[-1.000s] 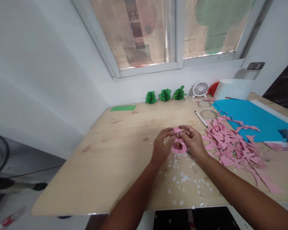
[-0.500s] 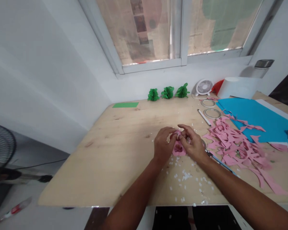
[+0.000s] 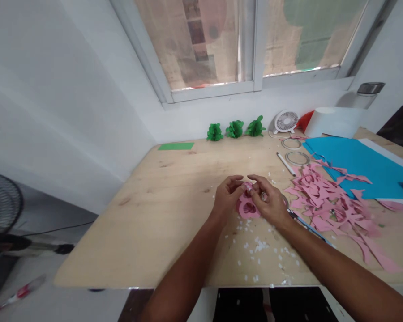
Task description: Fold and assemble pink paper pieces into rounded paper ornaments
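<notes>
Both my hands meet over the middle of the wooden table (image 3: 161,214). My left hand (image 3: 227,199) pinches the left side of a small pink paper flower (image 3: 246,206), fingers curled round it. My right hand (image 3: 269,200) pinches the same flower from the right, thumb and forefinger pressed on its top. The flower has curled petals and hangs just above the tabletop. Small white paper bits (image 3: 260,250) lie scattered under and in front of my hands.
A heap of pink paper offcuts (image 3: 329,205) lies at the right, on a blue sheet (image 3: 359,165). Two tape rings (image 3: 296,157), a white pen (image 3: 286,164), a small fan (image 3: 284,121), three green paper flowers (image 3: 235,129) and a green paper strip (image 3: 175,146) sit further back.
My hands have dropped a little toward the table with the flower and turned it slightly. The view shifted a bit since a second ago.
</notes>
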`<state>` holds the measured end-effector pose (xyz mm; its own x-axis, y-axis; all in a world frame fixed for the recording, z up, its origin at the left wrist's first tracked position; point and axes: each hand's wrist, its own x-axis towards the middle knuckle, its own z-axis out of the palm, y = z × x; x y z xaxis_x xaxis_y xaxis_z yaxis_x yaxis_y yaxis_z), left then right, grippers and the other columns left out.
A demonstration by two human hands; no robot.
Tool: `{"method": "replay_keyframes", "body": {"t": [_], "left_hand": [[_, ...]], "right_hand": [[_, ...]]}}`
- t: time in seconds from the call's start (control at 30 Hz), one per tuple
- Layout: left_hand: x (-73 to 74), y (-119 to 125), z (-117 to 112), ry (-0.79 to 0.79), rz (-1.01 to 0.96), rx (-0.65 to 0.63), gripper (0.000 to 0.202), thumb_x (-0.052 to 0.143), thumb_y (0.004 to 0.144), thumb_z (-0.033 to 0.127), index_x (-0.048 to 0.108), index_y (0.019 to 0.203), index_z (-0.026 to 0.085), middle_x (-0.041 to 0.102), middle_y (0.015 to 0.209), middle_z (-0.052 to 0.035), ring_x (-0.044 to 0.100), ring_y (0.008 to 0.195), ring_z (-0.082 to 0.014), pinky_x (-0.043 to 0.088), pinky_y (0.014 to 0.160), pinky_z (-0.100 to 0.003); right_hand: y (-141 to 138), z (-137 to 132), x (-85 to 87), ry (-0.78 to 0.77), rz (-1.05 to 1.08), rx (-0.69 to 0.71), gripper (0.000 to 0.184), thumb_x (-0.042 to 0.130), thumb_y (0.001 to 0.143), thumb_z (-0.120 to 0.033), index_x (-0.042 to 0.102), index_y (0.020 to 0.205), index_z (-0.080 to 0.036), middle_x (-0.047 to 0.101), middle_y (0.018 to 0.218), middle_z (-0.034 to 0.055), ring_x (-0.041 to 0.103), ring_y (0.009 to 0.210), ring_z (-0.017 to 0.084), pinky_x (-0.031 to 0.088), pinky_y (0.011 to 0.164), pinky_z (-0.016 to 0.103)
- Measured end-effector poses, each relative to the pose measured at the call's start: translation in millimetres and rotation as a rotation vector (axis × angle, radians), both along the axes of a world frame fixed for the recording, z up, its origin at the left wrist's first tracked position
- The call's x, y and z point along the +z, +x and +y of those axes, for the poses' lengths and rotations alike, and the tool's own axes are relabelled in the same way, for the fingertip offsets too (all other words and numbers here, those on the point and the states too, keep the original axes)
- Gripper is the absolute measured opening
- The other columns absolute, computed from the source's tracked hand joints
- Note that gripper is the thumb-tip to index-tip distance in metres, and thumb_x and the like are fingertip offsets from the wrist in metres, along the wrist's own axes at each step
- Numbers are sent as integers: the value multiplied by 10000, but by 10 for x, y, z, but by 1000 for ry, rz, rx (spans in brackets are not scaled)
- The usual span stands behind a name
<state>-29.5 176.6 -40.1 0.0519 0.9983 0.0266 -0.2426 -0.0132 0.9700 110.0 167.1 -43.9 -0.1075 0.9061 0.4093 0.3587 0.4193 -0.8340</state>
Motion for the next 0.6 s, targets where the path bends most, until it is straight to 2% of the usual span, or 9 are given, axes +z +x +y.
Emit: {"method": "replay_keyframes", "body": {"t": [0.13, 0.3, 0.43, 0.6], "left_hand": [[-15, -22, 28, -21, -5, 52, 320, 736, 604, 257, 637, 890, 153, 664, 768, -15, 620, 694, -124, 477, 694, -259], [0, -65, 42, -88, -27, -11, 338, 759, 579, 279, 673, 879, 147, 690, 773, -36, 624, 679, -143, 491, 682, -280], [30, -61, 23, -76, -22, -56, 257, 739, 603, 276, 687, 820, 148, 698, 794, -45, 627, 702, -148, 496, 703, -284], [29, -18, 5, -29, 44, 20, 207, 721, 602, 246, 678, 781, 152, 682, 733, -25, 616, 674, -144, 492, 672, -278]], "right_hand": [[-5, 2, -1, -20, 18, -12, 393, 508, 773, -196, 547, 1163, -216, 544, 678, -25, 536, 610, 131, 429, 579, 247], [-14, -14, 18, -64, 94, -27, 385, 516, 759, -216, 565, 1140, -245, 568, 701, -20, 548, 598, 135, 445, 532, 246], [-2, -14, 8, -37, -6, -34, 396, 510, 768, -224, 553, 1162, -235, 571, 721, -12, 549, 621, 138, 457, 586, 262], [11, -6, -21, 4, -126, -51, 400, 510, 780, -225, 541, 1178, -230, 619, 777, 9, 577, 674, 158, 452, 645, 278]]}}
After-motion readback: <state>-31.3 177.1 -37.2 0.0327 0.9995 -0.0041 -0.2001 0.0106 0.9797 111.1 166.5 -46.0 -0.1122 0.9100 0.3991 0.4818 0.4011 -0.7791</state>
